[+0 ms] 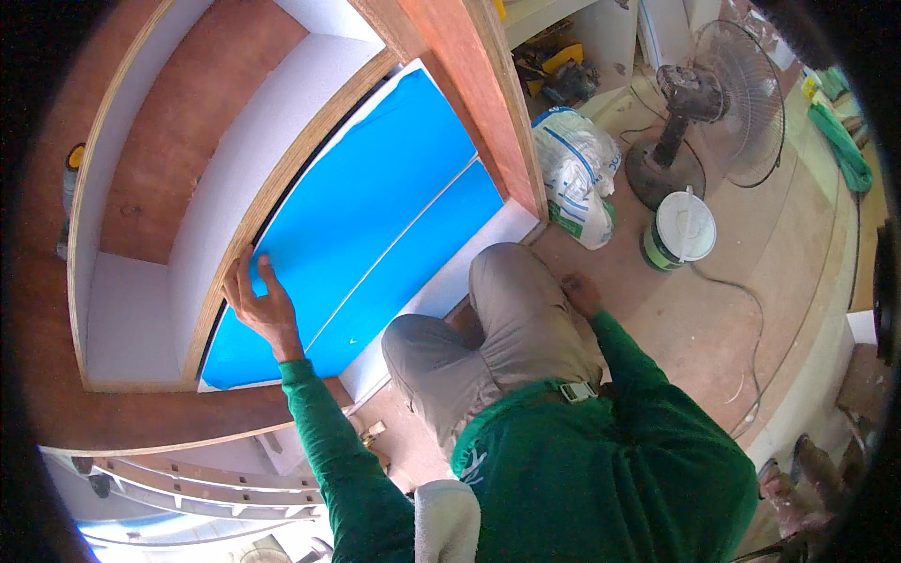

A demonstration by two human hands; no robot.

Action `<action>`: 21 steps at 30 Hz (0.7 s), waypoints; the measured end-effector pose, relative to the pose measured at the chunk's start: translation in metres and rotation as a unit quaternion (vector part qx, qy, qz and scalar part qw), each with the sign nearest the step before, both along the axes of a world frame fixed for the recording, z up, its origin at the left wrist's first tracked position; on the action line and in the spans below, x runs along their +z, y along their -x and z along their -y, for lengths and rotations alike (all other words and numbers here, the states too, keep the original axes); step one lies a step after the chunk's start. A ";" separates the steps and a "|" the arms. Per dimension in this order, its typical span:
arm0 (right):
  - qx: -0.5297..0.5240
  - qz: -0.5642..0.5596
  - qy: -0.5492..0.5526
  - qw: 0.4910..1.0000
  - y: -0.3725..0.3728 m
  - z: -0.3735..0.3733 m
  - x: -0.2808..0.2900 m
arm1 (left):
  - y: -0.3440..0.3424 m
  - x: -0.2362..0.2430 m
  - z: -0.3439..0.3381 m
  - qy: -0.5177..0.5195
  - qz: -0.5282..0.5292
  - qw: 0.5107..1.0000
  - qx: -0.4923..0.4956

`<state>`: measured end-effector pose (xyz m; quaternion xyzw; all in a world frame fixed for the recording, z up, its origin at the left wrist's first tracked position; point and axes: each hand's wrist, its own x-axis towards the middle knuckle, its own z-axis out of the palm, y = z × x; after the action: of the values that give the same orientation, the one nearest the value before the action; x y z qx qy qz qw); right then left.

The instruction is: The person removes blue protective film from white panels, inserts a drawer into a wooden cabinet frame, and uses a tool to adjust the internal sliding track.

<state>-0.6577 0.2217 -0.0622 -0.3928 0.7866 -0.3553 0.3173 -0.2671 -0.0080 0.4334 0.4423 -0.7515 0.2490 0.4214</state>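
Note:
My left hand (pixel 263 305) reaches to the cabinet in front of me, fingers spread and holding nothing. Its fingertips touch the narrow gap between the plywood edge (pixel 236 225) of the shelf box and the upper blue panel (pixel 366 169). Below that panel lies a second blue panel (pixel 413 253), parted from it by a thin pale seam. Both look covered in blue film. At the outer side of my right knee is my right hand (pixel 582 294), low and in shadow. Its fingers are too dark to make out, and I see nothing in it.
To the right stand a dusty fan (pixel 671 141), a lidded white bucket (pixel 685 228) and a white plastic sack (pixel 577 174). A cable (pixel 755 310) crosses the floor. A grey tool with a yellow end (pixel 71 192) lies left of the shelf box; a ladder (pixel 206 479) lies lower left.

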 end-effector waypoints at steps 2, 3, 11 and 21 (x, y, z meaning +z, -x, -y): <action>0.011 -0.124 0.013 0.992 0.053 -0.045 -0.068 | 0.046 -0.013 0.022 -0.004 -0.052 0.998 -0.038; 0.013 -0.189 0.022 0.982 0.080 -0.067 -0.095 | 0.067 -0.014 0.028 -0.001 -0.068 0.996 -0.063; -0.038 0.062 -0.045 0.996 -0.001 -0.056 -0.004 | 0.015 -0.005 0.010 -0.038 -0.097 0.994 -0.021; 0.021 0.029 0.038 0.999 0.026 0.009 0.016 | 0.027 -0.016 0.015 0.015 -0.132 0.991 0.018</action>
<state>-0.6833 0.2123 -0.0466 -0.4111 0.7545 -0.3892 0.3320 -0.2943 -0.0233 0.4170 0.4787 -0.6775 0.2073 0.5186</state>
